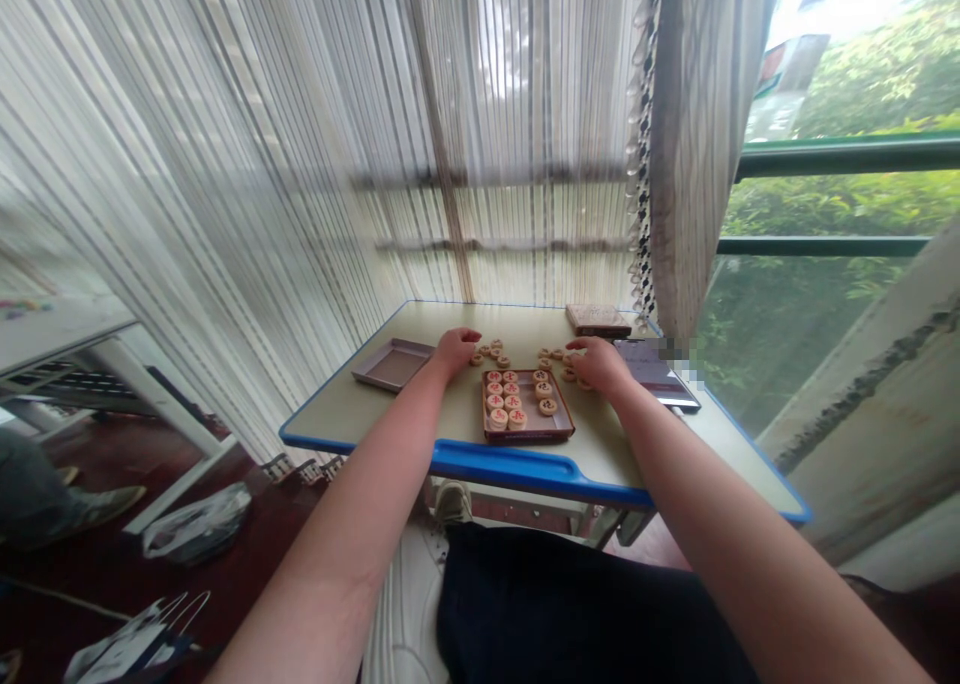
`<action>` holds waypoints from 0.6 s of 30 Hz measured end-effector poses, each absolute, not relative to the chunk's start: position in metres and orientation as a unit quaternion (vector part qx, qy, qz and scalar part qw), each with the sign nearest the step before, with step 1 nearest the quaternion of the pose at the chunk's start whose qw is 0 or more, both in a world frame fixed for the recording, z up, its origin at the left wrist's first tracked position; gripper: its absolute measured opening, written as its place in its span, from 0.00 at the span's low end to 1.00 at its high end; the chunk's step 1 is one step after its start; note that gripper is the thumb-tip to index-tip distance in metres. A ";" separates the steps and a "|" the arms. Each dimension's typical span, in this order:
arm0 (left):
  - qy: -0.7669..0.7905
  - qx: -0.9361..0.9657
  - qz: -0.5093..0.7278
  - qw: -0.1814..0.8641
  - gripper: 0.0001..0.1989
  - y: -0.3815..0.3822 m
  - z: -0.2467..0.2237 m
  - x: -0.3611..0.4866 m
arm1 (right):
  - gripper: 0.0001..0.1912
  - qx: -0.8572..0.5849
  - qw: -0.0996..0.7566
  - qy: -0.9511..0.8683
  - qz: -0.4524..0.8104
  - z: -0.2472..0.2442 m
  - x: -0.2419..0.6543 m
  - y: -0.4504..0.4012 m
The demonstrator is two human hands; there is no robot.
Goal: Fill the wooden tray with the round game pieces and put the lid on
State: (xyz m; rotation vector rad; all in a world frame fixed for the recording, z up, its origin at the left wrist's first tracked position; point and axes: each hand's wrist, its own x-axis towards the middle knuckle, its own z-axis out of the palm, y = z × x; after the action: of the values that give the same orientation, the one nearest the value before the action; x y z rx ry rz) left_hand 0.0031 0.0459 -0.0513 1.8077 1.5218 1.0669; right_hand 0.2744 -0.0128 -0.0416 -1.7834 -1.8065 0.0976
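A shallow box (534, 424) near the table's front edge holds round wooden pieces, red-marked ones (495, 402) in two columns on the left and a few dark-marked ones (548, 406) on the right. Beyond it, loose pieces (496, 349) lie beside my left hand (456, 352), whose fingers are bent; what they hold, if anything, is too small to tell. Over more loose pieces (545, 356) on the right is my right hand (596, 364), fingers curled down, its grip hidden. An upturned lid or tray (394, 364) rests left of my left forearm.
The table (337, 404) has a raised blue front edge. A tablet (652, 369) lies to the right, with a flat box (598, 318) at the back. Curtains hang behind. Bags (196, 524) and another person's foot (105, 504) are on the floor at left.
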 end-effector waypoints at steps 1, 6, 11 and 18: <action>0.564 0.684 0.380 0.264 0.18 0.044 -0.050 0.004 | 0.17 -0.670 0.294 -0.681 0.040 -0.042 0.274 -0.013; 0.567 0.714 0.332 0.240 0.17 0.038 -0.047 0.006 | 0.19 -0.672 0.288 -0.679 0.067 -0.041 0.271 -0.014; 0.569 0.723 0.323 0.224 0.17 0.037 -0.047 0.006 | 0.21 -0.680 0.295 -0.667 0.069 -0.043 0.275 -0.012; 0.536 0.714 0.340 0.296 0.22 0.035 -0.047 0.006 | 0.21 -0.677 0.296 -0.671 0.066 -0.046 0.277 -0.009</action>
State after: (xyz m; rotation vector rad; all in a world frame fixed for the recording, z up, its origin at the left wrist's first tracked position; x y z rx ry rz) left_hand 0.0065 0.0354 -0.0472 1.8975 1.4260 0.9034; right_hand 0.2768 -0.0089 -0.0463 -1.8005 -1.7839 0.1751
